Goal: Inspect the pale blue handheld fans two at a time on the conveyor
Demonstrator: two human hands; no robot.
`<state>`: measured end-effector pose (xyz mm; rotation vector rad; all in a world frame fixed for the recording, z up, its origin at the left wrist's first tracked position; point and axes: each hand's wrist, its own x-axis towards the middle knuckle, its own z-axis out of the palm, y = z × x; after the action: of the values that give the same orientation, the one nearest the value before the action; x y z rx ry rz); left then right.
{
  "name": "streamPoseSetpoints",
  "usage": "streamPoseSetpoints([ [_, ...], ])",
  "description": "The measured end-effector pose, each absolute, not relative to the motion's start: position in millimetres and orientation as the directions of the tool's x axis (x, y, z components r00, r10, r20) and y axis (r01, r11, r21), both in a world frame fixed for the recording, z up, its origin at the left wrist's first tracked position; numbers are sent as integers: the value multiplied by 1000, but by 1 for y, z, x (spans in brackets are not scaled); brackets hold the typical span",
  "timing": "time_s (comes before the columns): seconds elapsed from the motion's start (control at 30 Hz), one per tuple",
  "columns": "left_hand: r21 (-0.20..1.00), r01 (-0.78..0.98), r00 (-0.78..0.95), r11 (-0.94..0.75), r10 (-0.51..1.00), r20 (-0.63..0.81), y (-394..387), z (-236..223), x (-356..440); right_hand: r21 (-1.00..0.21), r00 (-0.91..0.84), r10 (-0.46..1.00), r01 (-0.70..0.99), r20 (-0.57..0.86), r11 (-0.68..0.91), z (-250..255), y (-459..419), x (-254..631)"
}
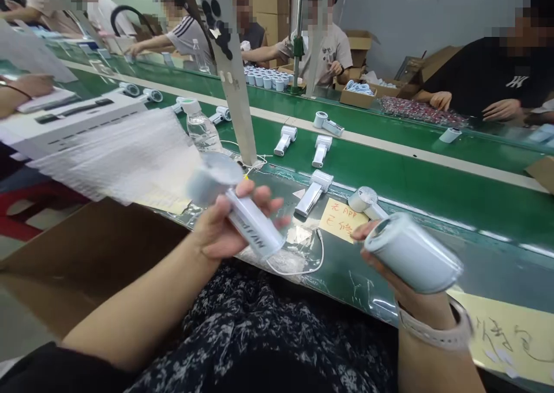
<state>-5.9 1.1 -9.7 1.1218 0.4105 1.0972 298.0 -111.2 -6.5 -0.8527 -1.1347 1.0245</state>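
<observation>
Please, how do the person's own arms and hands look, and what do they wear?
The left hand is bare, and its forearm ends in a black sleeve. The right hand is bare too, with a pale wristband on the wrist.

A plain black sleeve point(43, 373) shows at seven o'clock. At six o'clock is a black garment with a small white floral print point(259, 335). At four o'clock, a pale, pinkish-white watch strap point(435, 332) circles the wrist of the right hand point(378, 266).
</observation>
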Motion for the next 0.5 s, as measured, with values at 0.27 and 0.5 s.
streamPoseSetpoints([
  [0.27,836,-501,314,-224,853,416,0,2,16,-921,43,931,-130,364,366,19,-74,274],
  [0.5,756,-435,386,-490,657,648,20,38,5,-888,73,901,-150,428,435,34,-84,277],
])
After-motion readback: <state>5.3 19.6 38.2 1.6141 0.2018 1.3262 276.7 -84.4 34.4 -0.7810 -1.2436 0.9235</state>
